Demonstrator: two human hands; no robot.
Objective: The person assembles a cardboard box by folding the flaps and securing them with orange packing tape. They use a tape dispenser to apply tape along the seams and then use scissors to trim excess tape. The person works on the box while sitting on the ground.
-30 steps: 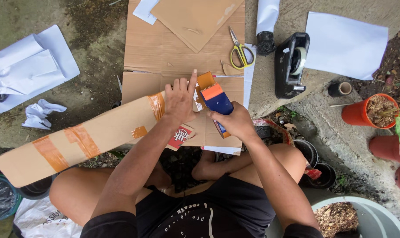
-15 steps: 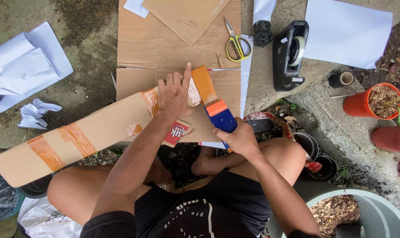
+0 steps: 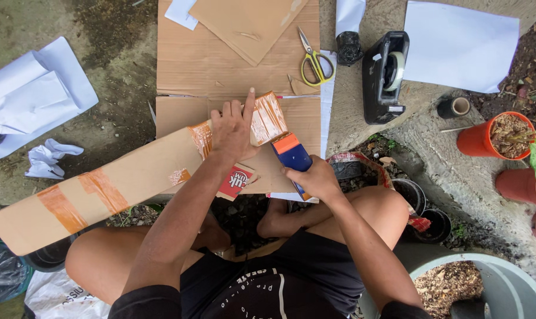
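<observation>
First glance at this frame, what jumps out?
A long cardboard piece with brown tape patches runs diagonally from lower left to centre, pinned flat by the left hand. Beside it, the right hand grips a blue and orange tool at the taped end. Further up, yellow scissors lie on a cardboard sheet, with a black tape dispenser to their right.

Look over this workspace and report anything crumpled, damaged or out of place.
A crumpled paper wad lies on the dirt left of the long cardboard piece, apart from the flat sheets. The cardboard is patched with uneven brown tape strips. Soil lies loose around the pots on the right.
</observation>
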